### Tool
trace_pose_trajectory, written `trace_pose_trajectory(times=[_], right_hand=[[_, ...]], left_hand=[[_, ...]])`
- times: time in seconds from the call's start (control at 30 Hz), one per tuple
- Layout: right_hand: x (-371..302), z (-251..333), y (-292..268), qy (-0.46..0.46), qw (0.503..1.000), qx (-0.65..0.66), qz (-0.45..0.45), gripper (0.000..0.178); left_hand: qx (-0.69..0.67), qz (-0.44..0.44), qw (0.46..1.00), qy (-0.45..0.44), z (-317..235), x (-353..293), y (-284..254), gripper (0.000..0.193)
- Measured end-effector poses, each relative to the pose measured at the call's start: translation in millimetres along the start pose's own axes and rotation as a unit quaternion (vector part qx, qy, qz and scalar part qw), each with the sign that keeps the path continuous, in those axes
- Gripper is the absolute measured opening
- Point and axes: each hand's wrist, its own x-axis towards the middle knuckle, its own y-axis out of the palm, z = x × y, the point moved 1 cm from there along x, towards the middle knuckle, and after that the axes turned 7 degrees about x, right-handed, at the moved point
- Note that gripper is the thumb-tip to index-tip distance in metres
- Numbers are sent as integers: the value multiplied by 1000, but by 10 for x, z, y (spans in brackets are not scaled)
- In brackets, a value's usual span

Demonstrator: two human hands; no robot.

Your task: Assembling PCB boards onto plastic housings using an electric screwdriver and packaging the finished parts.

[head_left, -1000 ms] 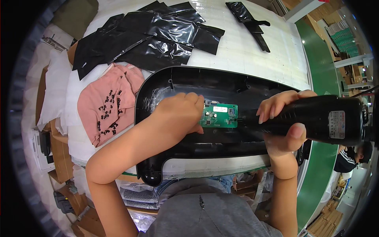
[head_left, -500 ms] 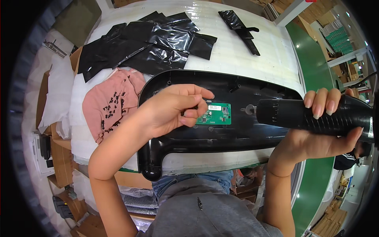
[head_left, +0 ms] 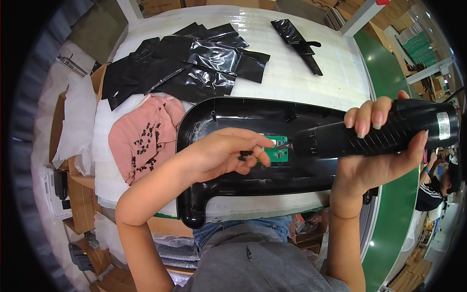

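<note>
In my right hand (head_left: 384, 129) is a black electric screwdriver (head_left: 335, 136), lying nearly level with its bit pointing left. The bit's tip is at the fingertips of my left hand (head_left: 226, 155), above a green circuit board (head_left: 279, 155). Curled fingers of that left hand hold several small black screws (head_left: 245, 155); thumb and index reach toward the bit. Whether a screw sits on the tip is too small to tell. The board lies inside a large black plastic shell (head_left: 248, 187), its left part hidden by my left hand.
Left of the shell, a pink cloth (head_left: 126, 141) bears many loose black screws (head_left: 146, 141). Black plastic bags (head_left: 170, 63) lie at the back left, a narrow black wrapped piece (head_left: 299, 46) at the back right. A green strip (head_left: 404, 194) runs along the right; another person (head_left: 433, 192) is beyond.
The screwdriver has moved left and its bit now meets my left fingertips over the board. My left fingers have opened a little, showing the screws. The view has shifted slightly.
</note>
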Motion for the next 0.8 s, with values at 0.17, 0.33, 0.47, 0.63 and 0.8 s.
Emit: trace_pose_trajectory(times=[0.17, 0.33, 0.47, 0.63, 0.8], right_hand=[[12, -69, 2, 23, 999, 19, -38, 49], [48, -138, -18, 114, 989, 38, -81, 42], [19, -251, 0, 156, 981, 12, -115, 38], [12, -283, -10, 160, 979, 16, -129, 37], [30, -263, -10, 152, 977, 39, -143, 38]], left_hand=[[-91, 42, 994, 35, -31, 14, 48, 30], [-110, -3, 986, 124, -88, 11, 33, 35], [-40, -1, 988, 147, -64, -63, 179, 37], [42, -49, 987, 148, -28, -125, 414, 40], [114, -59, 974, 186, 61, -88, 470, 45]])
